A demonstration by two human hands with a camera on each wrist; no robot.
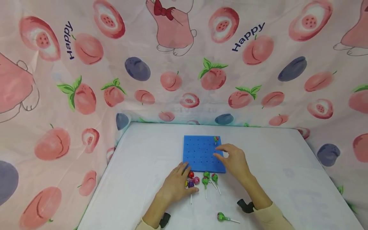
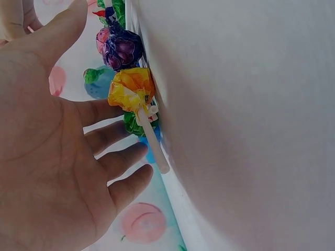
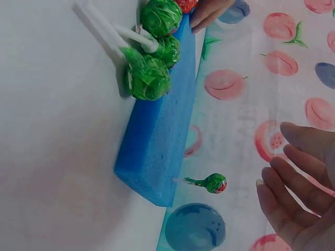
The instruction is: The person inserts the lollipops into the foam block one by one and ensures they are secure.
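A blue foam board (image 1: 198, 153) with rows of small holes lies on the white table. One green lollipop (image 1: 216, 139) stands by its stick in the board's far right corner, also upright in the right wrist view. My right hand (image 1: 234, 159) hovers over the board's right edge, thumb and fingers apart, holding nothing. At the board's near left corner is my left hand (image 1: 176, 183), fingers extended, beside a red lollipop (image 1: 191, 174), a pink one (image 1: 196, 180) and a purple one (image 1: 191, 184). A yellow lollipop (image 2: 131, 89) shows near its fingers in the left wrist view.
Several green lollipops (image 1: 205, 181) lie along the board's near edge. Another green lollipop (image 1: 222, 217) lies apart, closer to the table's front. Fruit-patterned cloth (image 1: 178, 80) hangs behind and beside the table (image 1: 138, 150).
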